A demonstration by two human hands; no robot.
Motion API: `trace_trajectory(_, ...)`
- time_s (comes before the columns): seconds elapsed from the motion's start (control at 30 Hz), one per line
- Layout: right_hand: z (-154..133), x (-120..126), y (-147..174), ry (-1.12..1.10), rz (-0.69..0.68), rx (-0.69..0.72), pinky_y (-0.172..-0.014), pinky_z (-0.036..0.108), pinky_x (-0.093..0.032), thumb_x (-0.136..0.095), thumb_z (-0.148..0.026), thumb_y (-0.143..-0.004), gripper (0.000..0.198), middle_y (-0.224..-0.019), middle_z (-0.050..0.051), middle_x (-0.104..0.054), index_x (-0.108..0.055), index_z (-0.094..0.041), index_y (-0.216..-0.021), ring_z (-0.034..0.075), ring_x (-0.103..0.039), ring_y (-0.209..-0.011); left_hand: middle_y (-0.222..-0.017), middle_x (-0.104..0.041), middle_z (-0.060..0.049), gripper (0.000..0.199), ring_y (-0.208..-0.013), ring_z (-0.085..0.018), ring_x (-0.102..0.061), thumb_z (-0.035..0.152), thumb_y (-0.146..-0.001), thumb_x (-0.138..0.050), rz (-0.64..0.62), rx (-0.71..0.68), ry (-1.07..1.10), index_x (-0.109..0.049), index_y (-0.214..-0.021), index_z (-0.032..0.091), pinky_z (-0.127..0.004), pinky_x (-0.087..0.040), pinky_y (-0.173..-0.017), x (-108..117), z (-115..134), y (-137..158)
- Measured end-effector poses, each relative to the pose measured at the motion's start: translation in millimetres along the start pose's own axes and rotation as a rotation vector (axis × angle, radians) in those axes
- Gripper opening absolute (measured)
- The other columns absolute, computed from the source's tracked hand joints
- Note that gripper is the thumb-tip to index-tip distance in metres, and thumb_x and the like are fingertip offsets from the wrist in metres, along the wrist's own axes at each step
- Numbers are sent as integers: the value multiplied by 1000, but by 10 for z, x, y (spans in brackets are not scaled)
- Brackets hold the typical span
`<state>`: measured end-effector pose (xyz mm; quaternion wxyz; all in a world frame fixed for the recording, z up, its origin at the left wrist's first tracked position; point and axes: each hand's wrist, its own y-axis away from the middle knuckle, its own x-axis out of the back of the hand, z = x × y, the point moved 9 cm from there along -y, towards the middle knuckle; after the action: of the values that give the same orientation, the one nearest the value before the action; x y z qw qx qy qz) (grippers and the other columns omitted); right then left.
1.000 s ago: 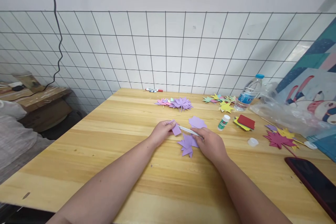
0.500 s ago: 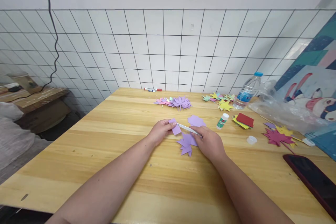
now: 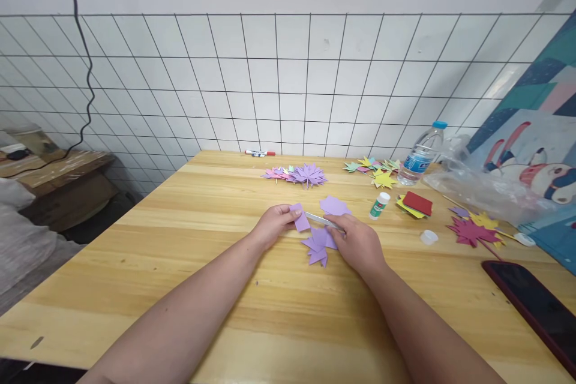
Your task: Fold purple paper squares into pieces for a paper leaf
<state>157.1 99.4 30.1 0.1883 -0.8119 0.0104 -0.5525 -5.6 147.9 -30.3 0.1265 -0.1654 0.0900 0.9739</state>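
Note:
My left hand (image 3: 278, 225) is closed on a small purple paper piece (image 3: 300, 218), pinching its left side between thumb and fingers. My right hand (image 3: 357, 241) is wrapped round a slim, pale, flat blade-like tool (image 3: 318, 220). The tool's tip points left, just beside the paper's right edge, and its rear end is hidden in my palm. Below the tool lie purple folded paper points (image 3: 317, 246), partly covered by my right hand. A purple paper sheet (image 3: 333, 204) with cut corners rests just behind that hand.
Behind my hands sit purple and pink paper leaves (image 3: 308, 174). To the right stand a glue stick (image 3: 379, 206) and a water bottle (image 3: 419, 157). Red and yellow paper squares (image 3: 414, 204), a crimson paper leaf (image 3: 473, 231) and a phone (image 3: 531, 300) lie further right.
The view has shifted slightly, so most things sit a little further left. The blade-like tool's tip is slightly lower against the paper. Both hands keep their holds.

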Motion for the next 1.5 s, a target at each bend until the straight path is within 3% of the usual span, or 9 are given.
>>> trace_trajectory(1.5,-11,64,10,-1,-3,-29,-69,24,-43,-47,-30,-86,29,-102,-1,-65,-60,-33,-111,15,-61,-88,-79,-70,-9,31,-74,-18,-64,31,-60,-77,11,-3,7,-67,-79,9,-32,-48,-78,19,6,2)
